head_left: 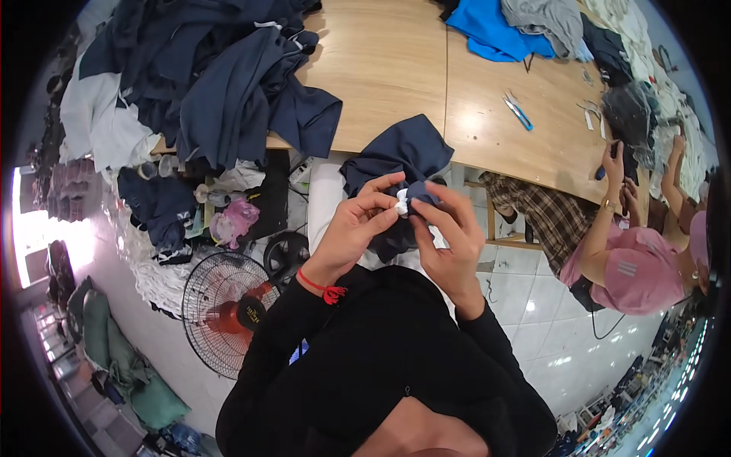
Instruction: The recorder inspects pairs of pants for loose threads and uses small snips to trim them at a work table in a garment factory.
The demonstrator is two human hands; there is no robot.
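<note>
Left hand: the person's left hand (354, 222) is curling nearly closed, thumb and fingertips pinching a small white piece (401, 202).
Right hand: the right hand (454, 247) is bending narrow, its fingers gripping navy cloth (423, 194) just beside the white piece; one fingertip is blurring.
Navy garment: part of it (403, 148) is lying over the near edge of the wooden table (373, 68), right in front of the hands.
Snips: a blue-handled pair (519, 113) is lying on the tabletop, well apart from both hands.
</note>
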